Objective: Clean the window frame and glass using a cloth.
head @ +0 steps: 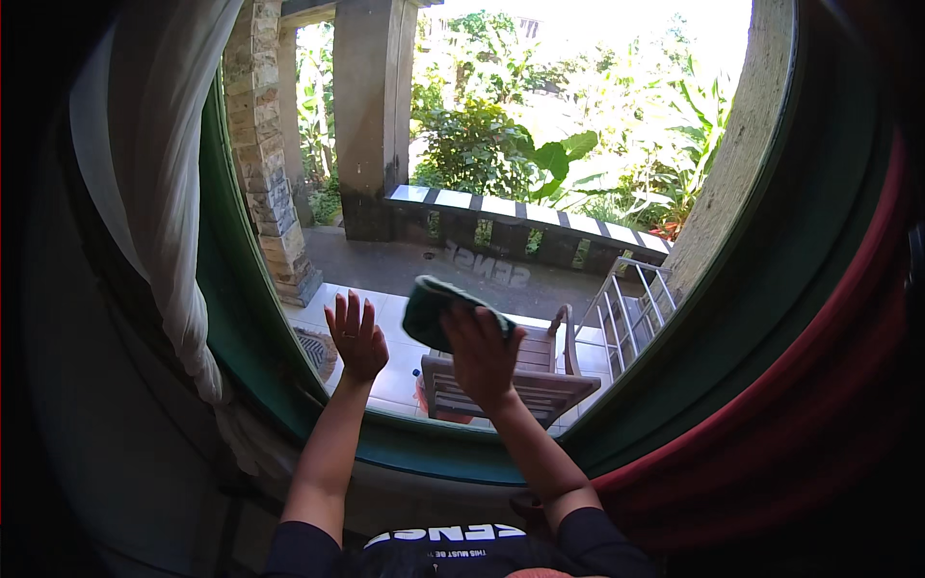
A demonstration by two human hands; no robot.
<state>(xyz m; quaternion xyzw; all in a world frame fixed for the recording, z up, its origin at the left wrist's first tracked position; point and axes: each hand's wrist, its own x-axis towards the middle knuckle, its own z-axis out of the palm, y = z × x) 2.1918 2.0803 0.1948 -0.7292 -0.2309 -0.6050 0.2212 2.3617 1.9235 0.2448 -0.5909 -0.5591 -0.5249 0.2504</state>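
A window pane (340, 264) in a green wooden frame (433, 448) stands before me, and it faintly reflects the lettering on my shirt. My right hand (483, 354) is spread over a folded dark green cloth (433, 311) with a pale edge, holding it up in front of the glass. Part of the cloth is hidden behind the fingers. To the left, my left hand (358, 343) is raised with its fingers pointing up and slightly apart. It holds nothing and wears a ring. Whether its palm touches the pane I cannot tell.
A white curtain (166, 217) hangs twisted at the left, and a red curtain (780, 462) drapes at the right. Beyond the glass are a wooden chair (520, 383), a metal rack (621, 311), a doormat (316, 350), a stone-clad pillar (267, 159) and a low balustrade (506, 209).
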